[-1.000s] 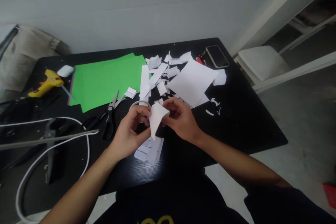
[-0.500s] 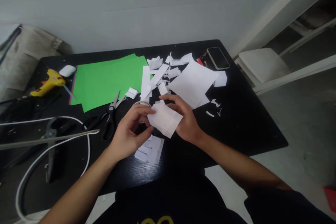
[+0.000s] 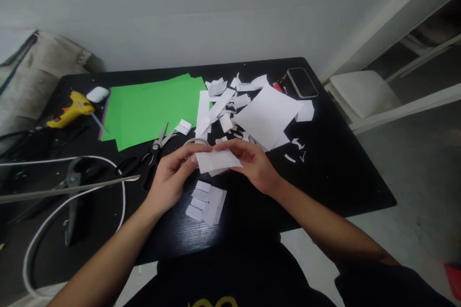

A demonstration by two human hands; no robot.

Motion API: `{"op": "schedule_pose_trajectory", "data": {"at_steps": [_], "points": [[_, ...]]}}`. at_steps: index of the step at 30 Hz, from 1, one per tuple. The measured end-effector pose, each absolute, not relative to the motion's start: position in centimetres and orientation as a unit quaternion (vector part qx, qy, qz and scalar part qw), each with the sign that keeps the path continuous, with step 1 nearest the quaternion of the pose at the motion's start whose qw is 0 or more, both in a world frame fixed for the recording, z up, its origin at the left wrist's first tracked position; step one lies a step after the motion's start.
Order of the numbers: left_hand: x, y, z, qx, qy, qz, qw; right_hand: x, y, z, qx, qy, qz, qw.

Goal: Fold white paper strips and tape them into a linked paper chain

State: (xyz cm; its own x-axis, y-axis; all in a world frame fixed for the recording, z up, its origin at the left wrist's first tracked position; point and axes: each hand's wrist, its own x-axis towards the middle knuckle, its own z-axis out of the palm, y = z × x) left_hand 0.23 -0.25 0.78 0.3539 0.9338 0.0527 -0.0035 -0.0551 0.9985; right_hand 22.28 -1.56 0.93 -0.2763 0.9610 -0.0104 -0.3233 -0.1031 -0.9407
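Note:
A small piece of white paper (image 3: 218,160) is held between my two hands above the black table, its upper part bent over. My left hand (image 3: 172,174) pinches its left end between thumb and fingers. At the right end, my right hand (image 3: 256,165) grips it, the fingers partly behind the sheet. Just below lies a small stack of folded white paper pieces (image 3: 207,204). Behind my left fingers a round, pale-rimmed object (image 3: 196,141) shows only in part. Black-handled scissors (image 3: 157,148) lie open left of my left hand.
Green paper sheets (image 3: 154,110) lie at the back left, beside a yellow glue gun (image 3: 74,109) and a white mouse-shaped object (image 3: 97,94). Paper scraps (image 3: 223,103), a larger white sheet (image 3: 268,117) and a phone (image 3: 302,82) are farther right. A white cable (image 3: 122,201) loops at left.
The white paper has turned from a tilted, opened-out shape to a flatter, folded one. My right hand has shifted to its right end, and the stack below shows more fully.

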Motion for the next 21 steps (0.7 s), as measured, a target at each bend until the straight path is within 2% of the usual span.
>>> {"op": "schedule_pose_trajectory", "data": {"at_steps": [7,16,21], "points": [[1.3,-0.3,1.6,0.582,0.396,0.423,0.571,21.8,-1.6,0.4,-0.415,-0.382,0.672,0.480],[1.5,-0.3,1.2,0.585,0.393,0.444,0.553,22.2,-1.6,0.8,-0.407,-0.479,0.609,0.483],[1.5,-0.3,1.5,0.599,0.399,0.443,0.535,22.0,-1.8,0.6,-0.407,-0.472,0.613,0.485]]}}
